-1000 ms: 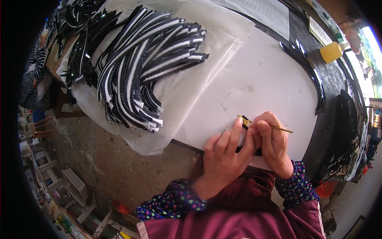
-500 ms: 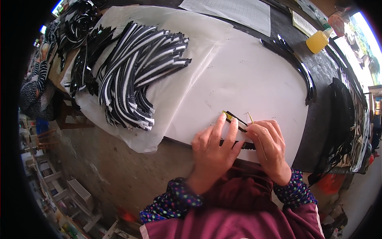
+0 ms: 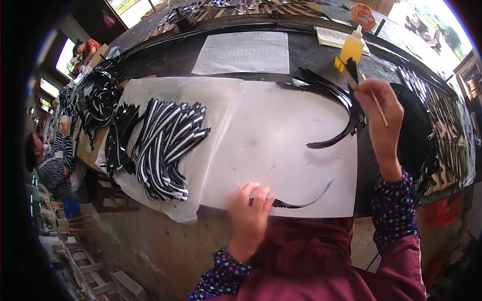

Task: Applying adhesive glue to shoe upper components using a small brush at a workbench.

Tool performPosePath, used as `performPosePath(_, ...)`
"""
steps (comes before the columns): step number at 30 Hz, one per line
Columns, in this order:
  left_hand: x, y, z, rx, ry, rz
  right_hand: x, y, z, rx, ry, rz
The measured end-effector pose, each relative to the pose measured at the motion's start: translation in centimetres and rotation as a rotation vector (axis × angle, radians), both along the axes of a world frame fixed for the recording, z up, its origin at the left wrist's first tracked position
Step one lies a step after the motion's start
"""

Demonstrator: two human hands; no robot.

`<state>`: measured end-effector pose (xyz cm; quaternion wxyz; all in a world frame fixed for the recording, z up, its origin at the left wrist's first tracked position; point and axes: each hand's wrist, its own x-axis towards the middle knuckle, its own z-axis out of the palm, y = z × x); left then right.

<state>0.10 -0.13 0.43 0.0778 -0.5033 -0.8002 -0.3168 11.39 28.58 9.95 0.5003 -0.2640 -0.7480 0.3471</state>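
Observation:
My left hand [image 3: 249,210] rests at the front edge of the white board [image 3: 281,165], slightly blurred, its bent fingers on a thin black curved strip [image 3: 301,204] that tapers off to the right. My right hand [image 3: 385,110] is raised at the board's right side. It is closed around a thin yellowish stick [image 3: 380,109] and a flat black piece with a yellow end [image 3: 340,64]. Glossy black curved strips [image 3: 329,89] lie along the board's far right corner. One strip reaches over the board below them; whether it hangs from my right hand I cannot tell.
A pile of black-and-white strips [image 3: 163,150] lies on a translucent sheet [image 3: 221,95] to the left. Beyond the board are a printed paper grid [image 3: 241,52] and a yellow squeeze bottle [image 3: 353,46]. More strips [image 3: 447,140] cover the right side. Another person [image 3: 52,155] sits far left.
My hands have parted. The right hand has risen away to the right with the stick and yellow-ended piece, while the left stays near the front edge. The view has tilted up.

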Motion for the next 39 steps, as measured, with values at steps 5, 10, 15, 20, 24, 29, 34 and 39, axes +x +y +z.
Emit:
performPosePath(5, 0.6, 1.1, 0.1, -0.001, -0.007, -0.010, 0.0, 9.1, 2.0, -0.033, -0.004, 0.091)
performPosePath(10, 1.0, 3.4, 0.4, -0.017, 0.014, -0.003, -3.4, 11.3, -4.3, -0.035, -0.474, 0.322)
performPosePath(15, 0.6, 3.6, 1.8, 0.010, 0.035, 0.002, -2.3, 11.2, -5.9, 0.296, -0.335, 0.104)
performPosePath(20, -0.4, -0.6, 1.3, 0.011, 0.046, -0.014, -1.2, 3.5, -0.5, -0.176, -0.089, 0.287)
performPosePath(24, -0.2, -2.2, 0.6, -0.056, 0.150, -0.002, 0.6, -6.6, -0.2, -0.226, -0.294, 0.610)
performPosePath(29, -0.4, -2.3, -0.3, -0.063, 0.129, -0.022, 0.4, -12.0, -4.4, -0.171, -0.418, 0.664)
performPosePath(34, -0.2, -2.5, -0.4, -0.093, 0.240, 0.003, 0.2, -13.4, -5.5, -0.190, -0.451, 0.548)
performPosePath(39, 0.0, -2.2, -0.6, -0.103, 0.256, 0.036, -0.1, -13.5, -4.9, -0.172, -0.512, 0.529)
